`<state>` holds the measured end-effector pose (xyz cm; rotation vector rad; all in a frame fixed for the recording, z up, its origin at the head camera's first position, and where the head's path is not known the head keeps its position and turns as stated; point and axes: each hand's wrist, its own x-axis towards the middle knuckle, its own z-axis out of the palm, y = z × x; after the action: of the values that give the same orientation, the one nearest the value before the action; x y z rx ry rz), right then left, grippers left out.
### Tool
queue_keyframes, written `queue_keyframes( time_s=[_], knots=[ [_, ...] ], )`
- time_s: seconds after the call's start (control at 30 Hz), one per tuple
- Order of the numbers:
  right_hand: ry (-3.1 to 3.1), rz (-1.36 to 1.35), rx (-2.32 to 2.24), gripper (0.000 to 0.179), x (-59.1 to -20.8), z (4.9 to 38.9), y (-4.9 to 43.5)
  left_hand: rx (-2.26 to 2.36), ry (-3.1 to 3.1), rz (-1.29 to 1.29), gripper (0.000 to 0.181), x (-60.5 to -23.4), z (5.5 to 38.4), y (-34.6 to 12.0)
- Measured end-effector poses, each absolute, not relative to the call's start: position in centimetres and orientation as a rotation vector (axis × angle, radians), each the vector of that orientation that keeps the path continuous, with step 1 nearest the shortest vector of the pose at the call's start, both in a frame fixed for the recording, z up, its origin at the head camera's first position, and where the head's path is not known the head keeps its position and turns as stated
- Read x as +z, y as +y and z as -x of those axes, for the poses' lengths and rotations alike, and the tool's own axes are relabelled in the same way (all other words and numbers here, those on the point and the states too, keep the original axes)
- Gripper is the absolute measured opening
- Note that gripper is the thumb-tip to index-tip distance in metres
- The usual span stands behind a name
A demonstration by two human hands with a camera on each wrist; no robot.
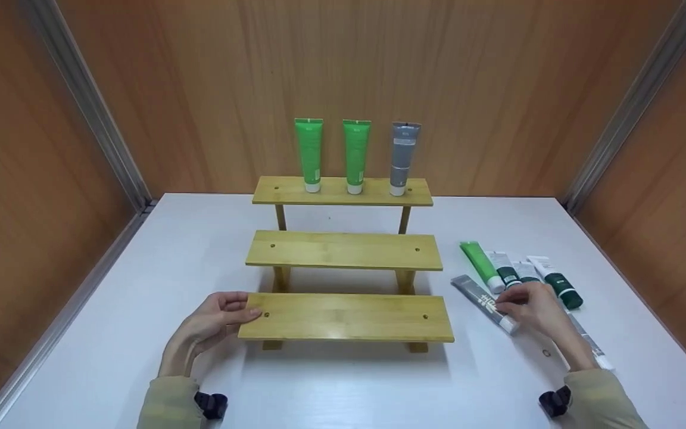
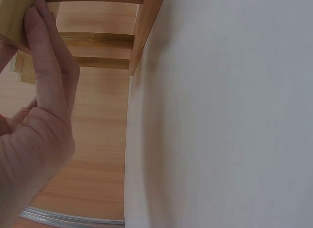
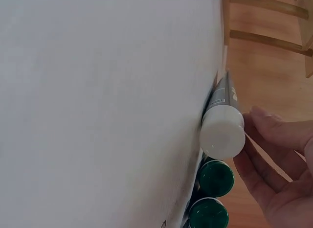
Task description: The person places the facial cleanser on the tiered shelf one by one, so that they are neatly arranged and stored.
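A three-tier wooden display stand (image 1: 343,316) stands mid-table. My left hand (image 1: 218,322) grips the left end of its lowest shelf, thumb on top; the left wrist view shows the fingers (image 2: 41,57) against the board's edge. At the right, my right hand (image 1: 536,310) is over a grey squeeze tube (image 1: 477,296) with a white cap. In the right wrist view, bent fingers (image 3: 254,176) come close to that tube (image 3: 222,132), but their tips are hidden behind its cap. Whether they pinch it is unclear. Two green tubes (image 1: 309,152) and one grey tube (image 1: 402,156) stand on the top shelf.
Beside the right hand lie a green tube (image 1: 482,265), several white tubes with dark green caps (image 1: 563,290), and another grey tube (image 1: 588,342) partly under the wrist. Wooden panels (image 1: 343,71) enclose the white table (image 1: 188,238) at the back and sides.
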<state>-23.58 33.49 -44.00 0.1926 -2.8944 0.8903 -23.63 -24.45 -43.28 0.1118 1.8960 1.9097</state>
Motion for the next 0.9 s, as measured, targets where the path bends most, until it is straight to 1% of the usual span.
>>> queue_keyframes(
  time_s=[0.07, 0.13, 0.23, 0.37, 0.6, 0.73, 0.9],
  knots=[
    [-2.896, -0.152, 0.904, 0.006, -44.1, 24.0, 33.4, 1.908, 1.897, -0.115, 0.064, -43.3, 23.6, -24.4],
    [-2.903, -0.122, 0.926, 0.010, -44.3, 24.4, 33.2, 1.904, 1.900, -0.123, 0.063, -43.3, 23.6, -24.4],
    [-2.922, -0.096, 0.973, 0.016, -44.4, 24.8, 32.9, 1.897, 1.913, -0.114, 0.067, -43.3, 23.6, -24.4],
    [-2.932, -0.113, 1.019, 0.025, -44.5, 25.2, 32.7, 1.886, 1.934, -0.092, 0.074, -43.2, 23.7, -24.3],
    [-2.995, -0.203, 1.052, 0.043, -44.6, 25.6, 32.8, 1.890, 1.932, -0.101, 0.070, -43.2, 23.6, -24.3],
    [-3.061, -0.217, 1.054, 0.048, -44.5, 25.7, 32.8, 1.894, 1.919, -0.125, 0.069, -43.2, 23.6, -24.3],
    [-3.099, -0.240, 1.046, 0.050, -44.4, 25.8, 32.7, 1.899, 1.918, -0.125, 0.072, -43.2, 23.6, -24.3]
  ],
)
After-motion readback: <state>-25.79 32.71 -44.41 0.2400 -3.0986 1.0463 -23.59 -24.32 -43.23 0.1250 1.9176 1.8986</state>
